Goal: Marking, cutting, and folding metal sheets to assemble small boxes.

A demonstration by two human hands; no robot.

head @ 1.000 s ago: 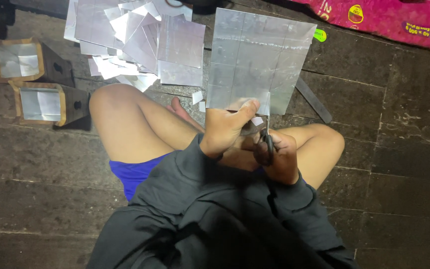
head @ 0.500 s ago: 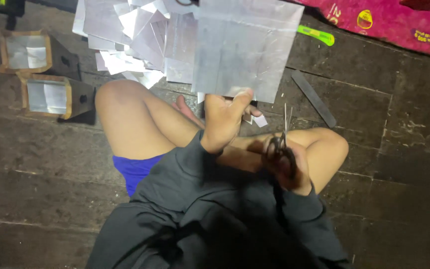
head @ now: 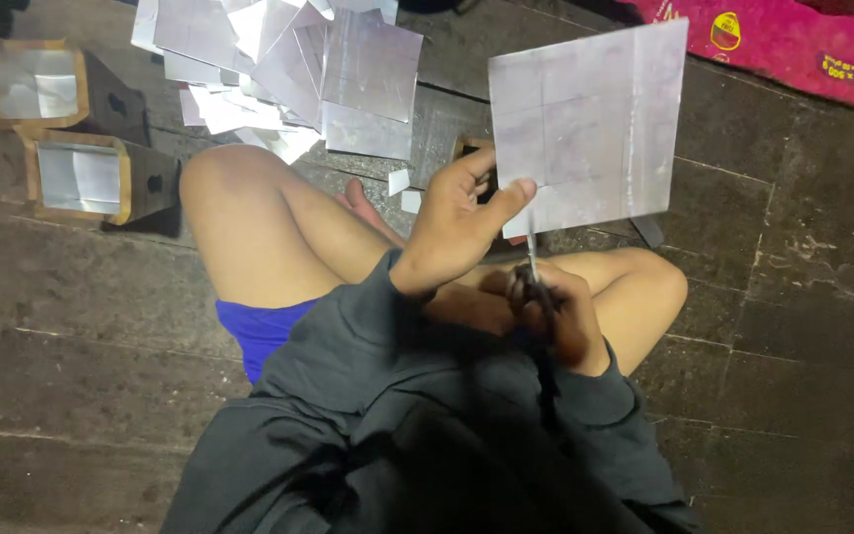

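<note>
Silvery sheet (head: 590,124) is pinched at its lower-left corner in my left hand (head: 457,232), above my knees, while my right hand (head: 555,316) grips scissors (head: 533,265) at its bottom edge.

Dim, dark stone-slab floor (head: 71,297)
</note>
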